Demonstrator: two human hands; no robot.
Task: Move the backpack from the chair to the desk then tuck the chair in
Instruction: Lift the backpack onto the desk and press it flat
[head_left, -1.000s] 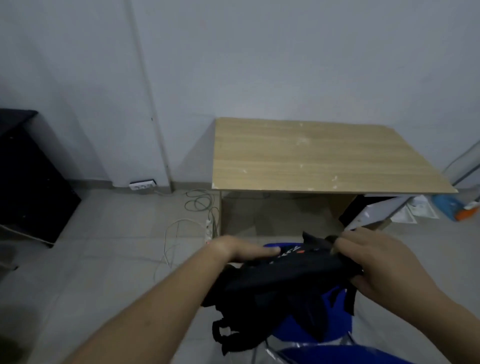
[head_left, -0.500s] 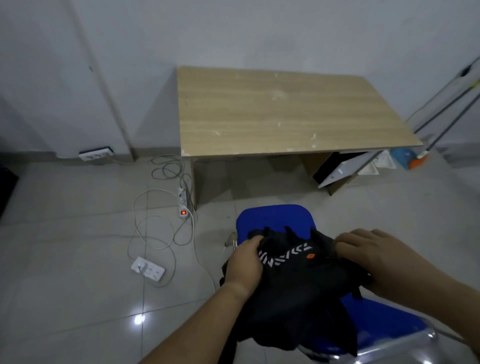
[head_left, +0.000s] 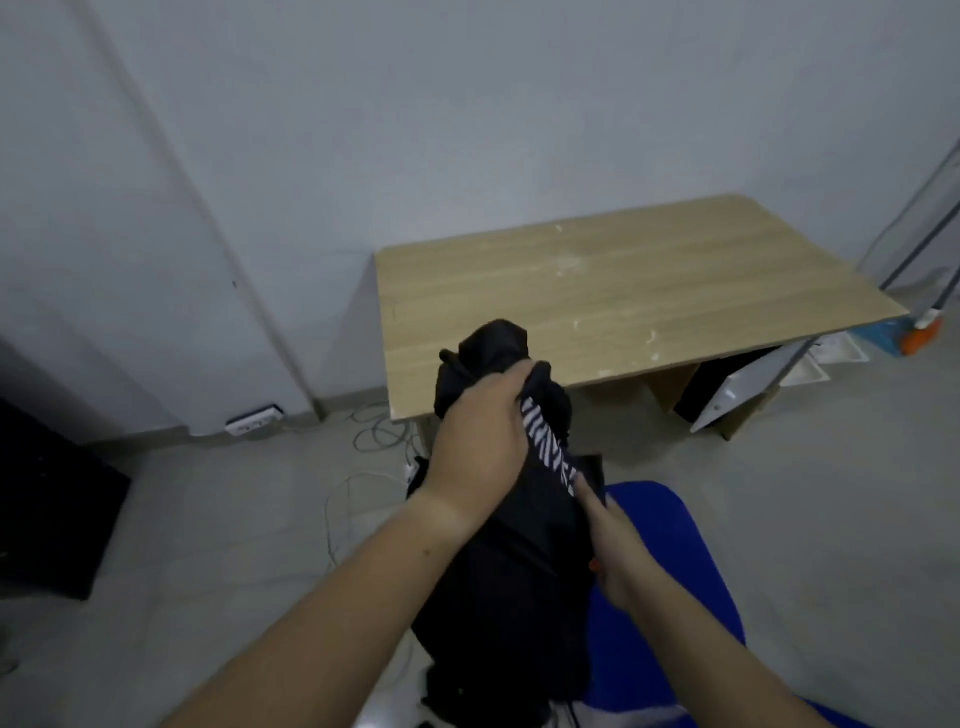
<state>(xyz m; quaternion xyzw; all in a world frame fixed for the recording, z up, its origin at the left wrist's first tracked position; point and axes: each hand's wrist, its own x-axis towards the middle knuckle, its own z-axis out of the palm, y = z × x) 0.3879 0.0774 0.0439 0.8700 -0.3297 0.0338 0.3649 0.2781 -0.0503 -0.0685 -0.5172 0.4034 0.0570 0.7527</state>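
Note:
A black backpack (head_left: 511, 587) with a white striped band hangs in the air, lifted off the blue chair (head_left: 670, 587) that stands below and to its right. My left hand (head_left: 480, 447) grips the bag's top, bunching the fabric. My right hand (head_left: 610, 540) holds the bag's right side lower down, fingers pressed into it. The bag's top reaches over the near left corner of the light wooden desk (head_left: 623, 291), which stands against the wall. The bag's lower end runs out of the frame.
Grey cables (head_left: 374, 431) and a wall socket (head_left: 254, 418) lie on the floor left of the desk. A black cabinet (head_left: 47, 499) stands at the far left. A white board (head_left: 748, 384) leans under the desk's right side, with a blue-and-orange mop head (head_left: 909, 332) beyond.
The backpack has risen from the chair seat toward the desk's near left corner. My left hand moved up to its top; my right hand slid down its side.

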